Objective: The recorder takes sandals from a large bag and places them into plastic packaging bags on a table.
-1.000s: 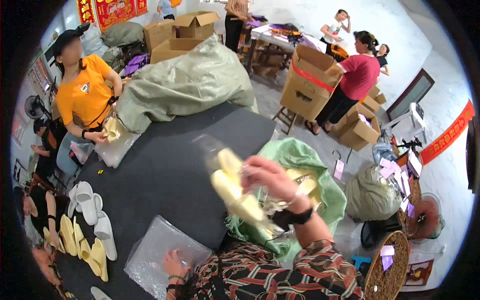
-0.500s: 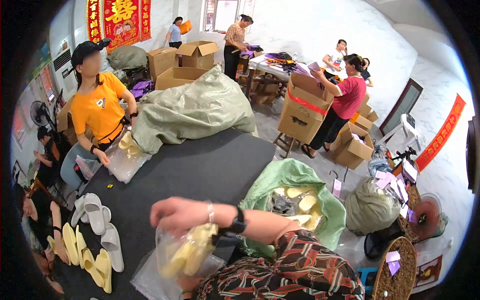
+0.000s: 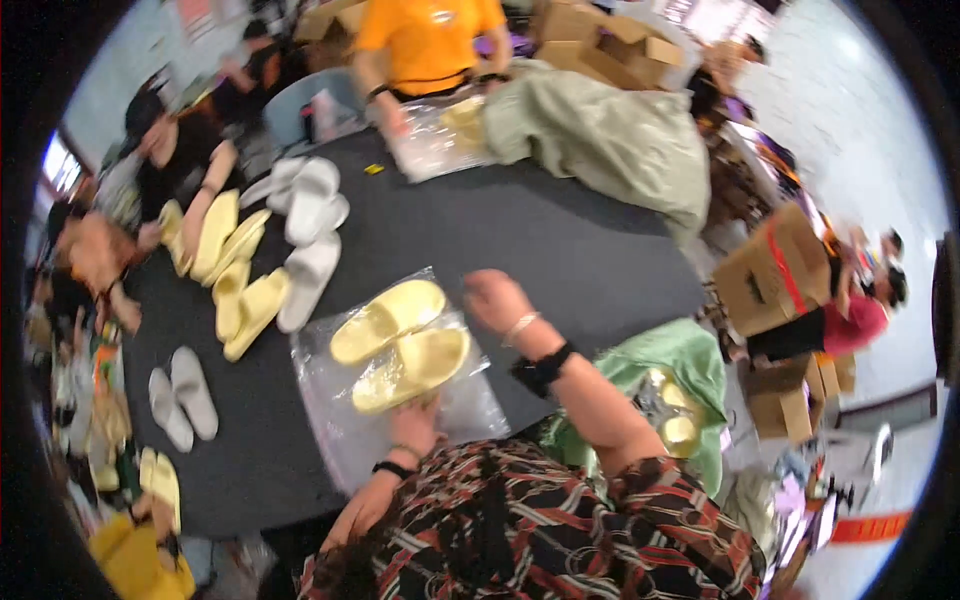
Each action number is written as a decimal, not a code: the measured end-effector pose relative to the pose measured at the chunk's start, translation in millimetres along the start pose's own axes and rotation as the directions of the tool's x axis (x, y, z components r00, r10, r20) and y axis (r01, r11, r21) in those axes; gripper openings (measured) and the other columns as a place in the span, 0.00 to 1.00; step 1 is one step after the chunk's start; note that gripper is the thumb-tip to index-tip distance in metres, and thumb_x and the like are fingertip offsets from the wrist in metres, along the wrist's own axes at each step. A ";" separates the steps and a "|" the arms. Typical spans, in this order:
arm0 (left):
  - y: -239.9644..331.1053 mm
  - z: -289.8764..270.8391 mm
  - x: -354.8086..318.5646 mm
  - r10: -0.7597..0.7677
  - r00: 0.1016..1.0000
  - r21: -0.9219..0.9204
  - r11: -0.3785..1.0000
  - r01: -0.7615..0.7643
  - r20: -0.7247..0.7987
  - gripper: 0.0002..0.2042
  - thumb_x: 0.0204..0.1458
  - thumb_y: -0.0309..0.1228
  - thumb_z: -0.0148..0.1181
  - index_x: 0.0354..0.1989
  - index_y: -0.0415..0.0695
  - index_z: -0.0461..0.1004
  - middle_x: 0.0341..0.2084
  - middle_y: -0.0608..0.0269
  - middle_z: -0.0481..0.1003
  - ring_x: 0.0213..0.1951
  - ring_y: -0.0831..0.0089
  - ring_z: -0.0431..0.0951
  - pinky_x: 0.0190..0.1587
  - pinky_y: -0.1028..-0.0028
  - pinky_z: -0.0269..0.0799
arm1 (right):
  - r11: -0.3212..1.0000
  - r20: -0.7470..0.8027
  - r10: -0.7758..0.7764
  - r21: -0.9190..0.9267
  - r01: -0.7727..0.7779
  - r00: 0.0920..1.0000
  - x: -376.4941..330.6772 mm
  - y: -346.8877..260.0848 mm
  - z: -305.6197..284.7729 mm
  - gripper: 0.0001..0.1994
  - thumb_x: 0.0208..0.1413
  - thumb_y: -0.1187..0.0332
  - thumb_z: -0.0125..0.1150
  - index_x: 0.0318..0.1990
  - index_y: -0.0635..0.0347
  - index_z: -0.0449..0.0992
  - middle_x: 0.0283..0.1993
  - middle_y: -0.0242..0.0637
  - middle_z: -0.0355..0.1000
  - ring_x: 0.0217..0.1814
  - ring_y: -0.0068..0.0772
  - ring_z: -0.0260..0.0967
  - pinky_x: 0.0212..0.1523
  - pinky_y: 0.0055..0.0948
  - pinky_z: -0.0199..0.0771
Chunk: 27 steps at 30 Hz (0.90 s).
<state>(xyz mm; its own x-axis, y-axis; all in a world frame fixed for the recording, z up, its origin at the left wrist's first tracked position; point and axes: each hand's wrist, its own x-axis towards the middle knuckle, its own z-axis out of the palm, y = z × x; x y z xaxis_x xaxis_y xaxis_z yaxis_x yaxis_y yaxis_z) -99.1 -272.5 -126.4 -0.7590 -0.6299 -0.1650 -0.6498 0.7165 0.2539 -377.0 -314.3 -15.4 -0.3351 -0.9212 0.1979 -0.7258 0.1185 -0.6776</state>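
Note:
A pair of pale yellow slippers (image 3: 412, 368) lies in a clear plastic bag (image 3: 345, 318) at the front middle of the dark table. My left hand (image 3: 416, 424) is at the near end of the lower slipper and seems to grip it, with its fingertips partly hidden. Further plastic film (image 3: 345, 425) spreads flat beneath the slippers and that hand. To the right of the bag, my right hand (image 3: 500, 303) is raised over the tabletop, fingers curled in. Nothing shows in it.
Grey slippers (image 3: 308, 285) and more yellow slippers (image 3: 250, 310) lie left on the dark table (image 3: 520, 225). A green sack (image 3: 690, 350) of yellow slippers stands by my right elbow. Opposite, a person in orange (image 3: 430, 45) handles a bag beside a large pale sack (image 3: 600, 130).
The view has swung down and left. The bagged slippers, earlier under my right hand, now lie exposed on the table. My right hand has come away from them, while my left stays at them.

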 end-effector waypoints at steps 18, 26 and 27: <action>-5.1 16.7 -19.9 -0.031 0.991 -0.169 0.984 0.052 0.128 0.30 0.41 0.42 0.66 0.55 0.49 0.68 0.42 0.52 0.72 0.48 0.53 0.71 0.49 0.56 0.66 | 0.574 0.790 0.100 0.451 -0.683 0.606 -130.6 -14.0 53.0 0.10 0.60 0.64 0.53 0.34 0.61 0.65 0.24 0.33 0.71 0.24 0.25 0.70 0.26 0.23 0.71; -14.3 66.8 -27.2 0.151 0.983 -0.090 0.983 -0.160 -0.102 0.16 0.51 0.36 0.52 0.48 0.49 0.74 0.40 0.54 0.75 0.43 0.56 0.76 0.43 0.58 0.71 | 0.668 0.905 0.140 0.212 -0.713 0.401 -179.0 59.9 60.9 0.09 0.58 0.66 0.54 0.36 0.63 0.66 0.24 0.34 0.71 0.23 0.24 0.69 0.24 0.23 0.70; -17.3 71.1 -28.2 0.152 0.983 -0.090 0.983 -0.161 -0.100 0.16 0.51 0.36 0.52 0.48 0.49 0.74 0.40 0.54 0.75 0.43 0.56 0.76 0.43 0.58 0.71 | 0.720 0.905 0.133 0.191 -0.667 0.403 -182.0 67.7 62.3 0.09 0.58 0.66 0.55 0.36 0.63 0.68 0.24 0.33 0.71 0.23 0.24 0.69 0.24 0.23 0.70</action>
<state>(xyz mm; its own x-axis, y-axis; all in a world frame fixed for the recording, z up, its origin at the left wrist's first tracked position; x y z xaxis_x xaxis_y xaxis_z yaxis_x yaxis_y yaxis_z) -69.5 -245.8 -193.9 -0.8409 -0.5404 -0.0284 -0.5127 0.7787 0.3617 -327.8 -161.7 -141.4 0.3121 -0.6913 -0.6517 -0.1846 0.6287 -0.7554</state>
